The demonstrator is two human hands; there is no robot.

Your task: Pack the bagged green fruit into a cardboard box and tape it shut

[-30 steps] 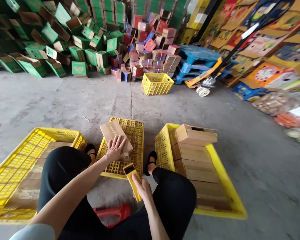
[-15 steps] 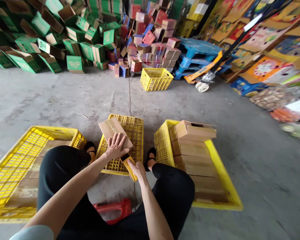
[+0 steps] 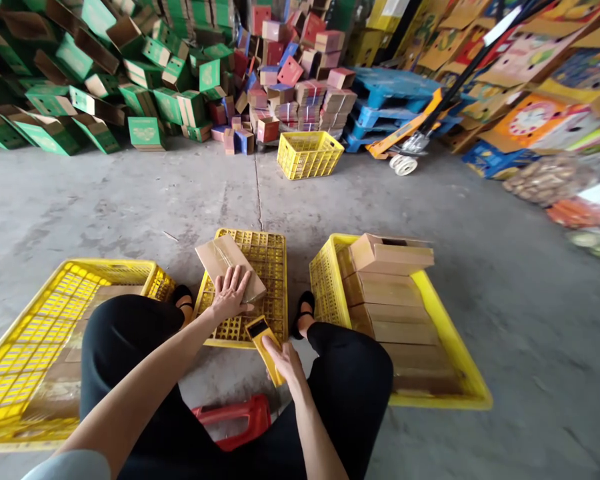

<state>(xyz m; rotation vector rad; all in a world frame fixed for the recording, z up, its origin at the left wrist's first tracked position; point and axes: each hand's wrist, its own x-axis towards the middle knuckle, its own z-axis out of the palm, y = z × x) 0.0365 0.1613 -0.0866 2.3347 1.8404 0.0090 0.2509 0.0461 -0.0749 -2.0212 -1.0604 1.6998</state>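
Note:
A taped brown cardboard box [image 3: 221, 256] lies tilted across an upturned yellow crate [image 3: 273, 267] between my feet. My left hand [image 3: 230, 297] presses flat on its near right part, fingers spread. In my right hand [image 3: 285, 360] is a long yellow hand tool [image 3: 264, 340] with a dark window near its far end; its exact kind cannot be made out. The tool points towards the box but is apart from it, over the crate's near right corner.
Yellow crates with brown boxes stand at my left [image 3: 70, 270] and right [image 3: 460, 347]. A red plastic stool [image 3: 253, 423] shows beneath me. Farther off are a small yellow crate [image 3: 310, 157], green cartons [image 3: 147, 132], blue pallets [image 3: 380, 90] and a pallet jack [image 3: 410, 143].
My right hand has drawn the yellow tool back towards me, away from the box's near edge. My left hand stays flat on the box, which has hardly moved.

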